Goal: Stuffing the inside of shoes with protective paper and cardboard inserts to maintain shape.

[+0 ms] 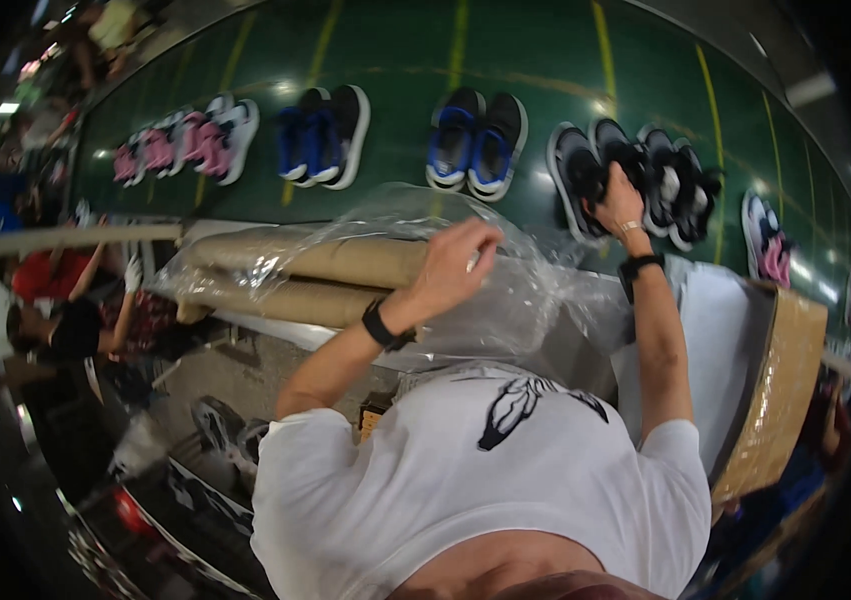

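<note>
My right hand (619, 210) is at a pair of black-and-grey sneakers with white soles on the green surface. Its fingers close on the dark inner part of the black sneaker (609, 148), and some fingertips are hidden there. A second dark pair with whitish insides, including a black sneaker (661, 185), stands just to the right. My left hand (453, 264) hangs above clear plastic sheeting (515, 320), with its fingers curled in. A small pale spot shows between them, too blurred to name.
Brown rolls (345, 262) lie under the plastic. On the green conveyor (405, 100) stand blue-and-black sneakers (475, 145) and pink-and-white shoes (190, 140). A taped cardboard box (780, 385) stands at right. A person in a red top (50, 275) works at left.
</note>
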`<state>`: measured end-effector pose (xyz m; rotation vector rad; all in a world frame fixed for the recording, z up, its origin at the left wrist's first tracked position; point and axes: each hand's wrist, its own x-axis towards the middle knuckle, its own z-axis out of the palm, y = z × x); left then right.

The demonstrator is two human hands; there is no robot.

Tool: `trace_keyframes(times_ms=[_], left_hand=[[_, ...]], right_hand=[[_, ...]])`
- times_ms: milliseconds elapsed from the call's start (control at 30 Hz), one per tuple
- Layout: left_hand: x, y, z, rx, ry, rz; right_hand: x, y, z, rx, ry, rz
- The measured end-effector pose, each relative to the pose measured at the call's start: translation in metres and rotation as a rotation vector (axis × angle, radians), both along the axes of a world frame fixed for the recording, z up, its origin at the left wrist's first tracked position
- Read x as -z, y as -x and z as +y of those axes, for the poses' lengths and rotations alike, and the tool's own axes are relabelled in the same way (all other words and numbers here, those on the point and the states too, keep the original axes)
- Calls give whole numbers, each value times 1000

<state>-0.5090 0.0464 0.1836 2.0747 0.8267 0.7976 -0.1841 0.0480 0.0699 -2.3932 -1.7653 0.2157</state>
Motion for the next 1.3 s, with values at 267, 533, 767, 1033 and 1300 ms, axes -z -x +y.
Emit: trace_keyframes(times_ms=[267,533,767,1033,1300], left_hand=[[-24,100,-49,86,-89,320],[27,137,-79,140,-190,446],[44,133,-79,90,-205,419],[44,126,-71,169,-147,407],[-3,33,-86,527,535,150]], right_hand=[[12,5,-3,161,110,-125],[-43,107,-38,-432,-429,478],[-3,267,-91,-506,192,1349],[-16,223,-118,-292,184,1543],[-175,111,-175,-673,-165,1042]])
